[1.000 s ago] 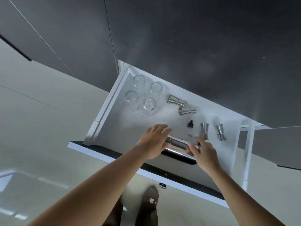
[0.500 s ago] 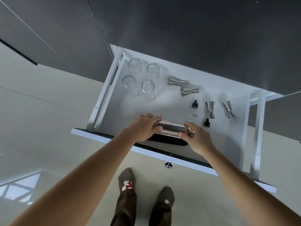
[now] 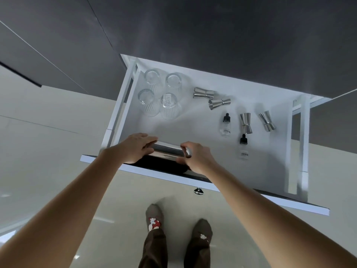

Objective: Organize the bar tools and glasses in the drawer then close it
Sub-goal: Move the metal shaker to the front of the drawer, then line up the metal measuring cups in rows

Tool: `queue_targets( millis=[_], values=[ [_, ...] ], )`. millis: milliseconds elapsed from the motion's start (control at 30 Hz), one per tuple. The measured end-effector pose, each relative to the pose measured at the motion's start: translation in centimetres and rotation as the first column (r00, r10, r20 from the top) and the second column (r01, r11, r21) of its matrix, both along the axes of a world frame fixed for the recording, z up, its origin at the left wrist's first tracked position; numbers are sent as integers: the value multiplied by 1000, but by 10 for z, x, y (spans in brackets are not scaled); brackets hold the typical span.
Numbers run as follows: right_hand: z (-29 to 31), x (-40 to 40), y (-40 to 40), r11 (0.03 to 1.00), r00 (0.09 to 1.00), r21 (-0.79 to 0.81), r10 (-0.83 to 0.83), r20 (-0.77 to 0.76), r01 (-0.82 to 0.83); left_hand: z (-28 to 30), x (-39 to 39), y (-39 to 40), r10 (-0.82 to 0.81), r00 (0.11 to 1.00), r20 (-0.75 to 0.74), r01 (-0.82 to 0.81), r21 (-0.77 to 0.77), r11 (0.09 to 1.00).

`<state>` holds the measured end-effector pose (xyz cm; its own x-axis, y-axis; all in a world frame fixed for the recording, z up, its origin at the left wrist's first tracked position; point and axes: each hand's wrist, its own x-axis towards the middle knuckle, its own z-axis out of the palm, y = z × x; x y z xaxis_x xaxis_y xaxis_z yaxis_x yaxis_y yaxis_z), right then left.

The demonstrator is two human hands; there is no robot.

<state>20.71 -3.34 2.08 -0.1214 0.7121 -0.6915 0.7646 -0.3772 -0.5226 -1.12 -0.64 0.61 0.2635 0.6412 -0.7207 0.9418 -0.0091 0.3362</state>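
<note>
- Left hand [image 3: 138,147]: closed around the left end of a shiny metal cylinder [image 3: 168,150], fingers wrapped over its top.
- Right hand [image 3: 195,156]: grasping the right end of the same cylinder, fingertips curled over the rounded end cap.
- Metal cylinder: lies horizontally between the two hands at the near edge of the open drawer [image 3: 193,124], just behind the drawer front. What kind of tool it is cannot be told.
- Drawer: pulled out from dark cabinetry [image 3: 212,31]; white interior, white side rails on the left and right.
- Glasses [image 3: 160,95]: four clear ribbed glasses, grouped two by two in the far left corner of the drawer, close together. One carries a white label.
- Jiggers, far group [image 3: 211,97]: two steel jiggers lying on their sides near the back wall, just beside each other, to the right of the glasses.
- Jiggers, right group [image 3: 256,122]: two more steel jiggers lying on their sides toward the right side, apart from each other.
- Dropper bottles [image 3: 226,125]: two small clear bottles with black caps, lying flat; one left of the right jigger group, the other nearer the drawer front.
- Floor [image 3: 48,151]: pale, glossy; two socked feet [image 3: 177,227] stand below the drawer front.
</note>
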Motion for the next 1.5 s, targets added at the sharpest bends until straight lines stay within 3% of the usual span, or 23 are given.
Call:
queue_targets(
  millis=[200,300,400,533,700,933,1067,1200,1267,1333,1400,1500],
  values=[
    [-10,8,0,999,999,-19,37,-40,-38,13,17,3,-33,996,-79,32,-19,999],
    [-18,20,2,1000,1000,-4,-7,-28,7,16,39,9,11,999,-53,-1,171,985],
    [-28,44,17,979,992,171,-122,41,113,15,73,24,16,999,48,-33,375,927],
    [-40,83,47,893,956,396,-273,104,212,-3,123,50,-27,982,189,-63,456,888],
    [-64,117,89,831,957,556,-186,224,31,-43,165,80,-36,981,193,-69,510,857],
    [-88,132,127,818,908,510,37,417,-267,-79,179,116,-44,997,60,-4,625,780],
    [-94,133,131,762,893,585,-22,450,-276,-83,180,120,-34,999,-3,26,701,712],
    [-96,134,121,771,908,597,-61,415,-221,-84,180,115,41,998,-48,-1,641,767],
    [-96,137,116,792,923,580,-58,379,-189,-87,178,113,68,997,21,-67,596,800],
    [-92,139,113,807,959,582,-79,271,-98,-86,178,112,161,965,208,-249,520,817],
    [-85,140,114,795,982,606,-132,136,23,-82,179,112,249,895,369,-409,460,788],
    [-77,136,121,737,985,672,-158,72,70,-78,183,113,338,806,486,-552,409,727]
  ],
)
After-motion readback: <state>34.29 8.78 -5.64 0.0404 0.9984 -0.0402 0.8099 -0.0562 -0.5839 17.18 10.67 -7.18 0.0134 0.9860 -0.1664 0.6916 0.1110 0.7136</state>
